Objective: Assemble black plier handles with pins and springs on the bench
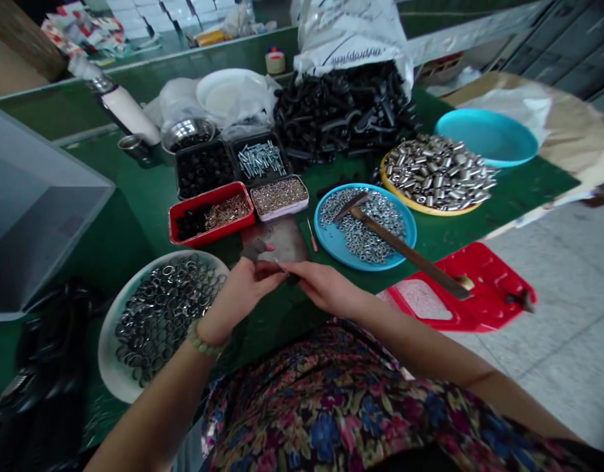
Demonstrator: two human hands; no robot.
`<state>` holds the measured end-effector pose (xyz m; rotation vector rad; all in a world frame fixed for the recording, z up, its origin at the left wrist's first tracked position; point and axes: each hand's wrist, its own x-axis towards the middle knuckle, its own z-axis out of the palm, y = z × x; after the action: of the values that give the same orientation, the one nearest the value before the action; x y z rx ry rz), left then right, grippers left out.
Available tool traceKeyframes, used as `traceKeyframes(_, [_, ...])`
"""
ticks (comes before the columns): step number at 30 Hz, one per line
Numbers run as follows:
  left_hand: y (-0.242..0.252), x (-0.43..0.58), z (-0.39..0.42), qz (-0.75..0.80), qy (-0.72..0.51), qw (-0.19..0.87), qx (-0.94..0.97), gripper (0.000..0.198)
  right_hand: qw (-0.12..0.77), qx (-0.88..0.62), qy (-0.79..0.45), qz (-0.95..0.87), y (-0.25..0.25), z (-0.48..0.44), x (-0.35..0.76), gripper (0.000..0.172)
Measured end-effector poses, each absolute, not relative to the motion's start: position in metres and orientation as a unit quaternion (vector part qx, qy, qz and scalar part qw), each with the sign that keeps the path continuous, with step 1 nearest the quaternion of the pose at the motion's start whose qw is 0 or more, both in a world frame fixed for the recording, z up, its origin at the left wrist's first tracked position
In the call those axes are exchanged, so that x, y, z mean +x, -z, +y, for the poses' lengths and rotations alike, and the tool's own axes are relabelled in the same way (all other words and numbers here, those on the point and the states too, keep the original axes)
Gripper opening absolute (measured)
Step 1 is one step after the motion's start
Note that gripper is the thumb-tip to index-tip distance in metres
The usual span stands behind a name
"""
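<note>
Just below the blue plate [331, 252] of steel washers, the left hand [238, 295] and right hand [326, 288] meet with their fingers pinched closed on a small metal pin [281, 265] (too thin to tell its exact kind). A slackened pinch could drop it among the steel rings [159, 321] in the white plate [109, 354], down-left of the blue plate, where it could be hard to find.

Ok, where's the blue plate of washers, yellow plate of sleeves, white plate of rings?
Blue plate of washers [336, 248], head view, lower-left rim.
Yellow plate of sleeves [415, 204], head view, front rim.
White plate of rings [113, 367], head view, lower-left rim.
</note>
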<state>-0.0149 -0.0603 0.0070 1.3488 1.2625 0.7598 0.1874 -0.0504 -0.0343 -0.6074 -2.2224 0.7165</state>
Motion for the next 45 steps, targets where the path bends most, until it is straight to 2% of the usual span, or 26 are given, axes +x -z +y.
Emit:
traceKeyframes(3, [-0.010, 0.020, -0.026, 0.482, -0.259, 0.476, 0.689, 0.037, 0.421, -0.308, -0.284, -0.804, 0.041, -0.048, 0.224, 0.036])
traceKeyframes(5, [-0.006, 0.048, 0.003, 0.486, -0.229, 0.351, 0.767, 0.025, 0.490, -0.374, -0.312, -0.723, 0.047, -0.046, 0.247, 0.031])
traceKeyframes(7, [0.003, 0.077, 0.030, 0.502, -0.155, 0.182, 0.831, 0.019, 0.554, -0.412, -0.345, -0.636, 0.051, -0.044, 0.265, 0.025])
traceKeyframes(10, [0.017, 0.111, 0.056, 0.478, -0.032, 0.022, 0.877, 0.023, 0.595, -0.424, -0.375, -0.571, 0.053, -0.040, 0.279, 0.022])
traceKeyframes(13, [0.025, 0.125, 0.064, 0.459, -0.016, -0.030, 0.888, 0.026, 0.600, -0.427, -0.391, -0.553, 0.054, -0.040, 0.283, 0.022])
traceKeyframes(15, [0.025, 0.123, 0.065, 0.457, -0.029, -0.010, 0.889, 0.024, 0.599, -0.426, -0.402, -0.546, 0.055, -0.042, 0.282, 0.022])
traceKeyframes(17, [0.022, 0.116, 0.063, 0.480, -0.078, 0.062, 0.872, 0.021, 0.589, -0.425, -0.411, -0.551, 0.057, -0.044, 0.280, 0.021])
traceKeyframes(18, [0.019, 0.110, 0.060, 0.496, -0.117, 0.129, 0.850, 0.019, 0.578, -0.424, -0.415, -0.560, 0.057, -0.045, 0.278, 0.021])
traceKeyframes(20, [0.015, 0.097, 0.050, 0.514, -0.208, 0.330, 0.764, 0.018, 0.542, -0.413, -0.421, -0.599, 0.056, -0.047, 0.273, 0.021])
traceKeyframes(23, [0.011, 0.072, 0.026, 0.472, -0.312, 0.634, 0.527, 0.020, 0.476, -0.383, -0.425, -0.668, 0.051, -0.048, 0.263, 0.026])
traceKeyframes(26, [0.011, 0.048, 0.002, 0.433, -0.361, 0.746, 0.354, 0.019, 0.426, -0.355, -0.432, -0.711, 0.044, -0.046, 0.250, 0.027])
traceKeyframes(29, [0.013, 0.028, -0.012, 0.438, -0.365, 0.753, 0.327, 0.022, 0.366, -0.342, -0.427, -0.753, 0.037, -0.044, 0.241, 0.029])
traceKeyframes(32, [0.013, 0.014, -0.019, 0.470, -0.319, 0.732, 0.375, 0.026, 0.305, -0.325, -0.421, -0.790, 0.034, -0.044, 0.232, 0.030])
traceKeyframes(35, [0.008, 0.002, -0.029, 0.449, -0.342, 0.688, 0.457, 0.026, 0.351, -0.314, -0.517, -0.715, 0.035, -0.049, 0.218, 0.023])
traceKeyframes(37, [0.004, -0.004, -0.038, 0.417, -0.394, 0.614, 0.542, 0.016, 0.418, -0.297, -0.628, -0.585, 0.036, -0.052, 0.206, 0.016])
traceKeyframes(39, [0.001, -0.011, -0.046, 0.412, -0.426, 0.500, 0.631, 0.006, 0.449, -0.272, -0.710, -0.470, 0.035, -0.055, 0.193, 0.017])
traceKeyframes(42, [-0.001, -0.021, -0.055, 0.453, -0.437, 0.341, 0.699, 0.022, 0.433, -0.255, -0.744, -0.441, 0.035, -0.054, 0.179, 0.021])
traceKeyframes(45, [-0.008, -0.031, -0.062, 0.445, -0.409, 0.288, 0.743, 0.031, 0.420, -0.267, -0.720, -0.483, 0.040, -0.049, 0.174, 0.019])
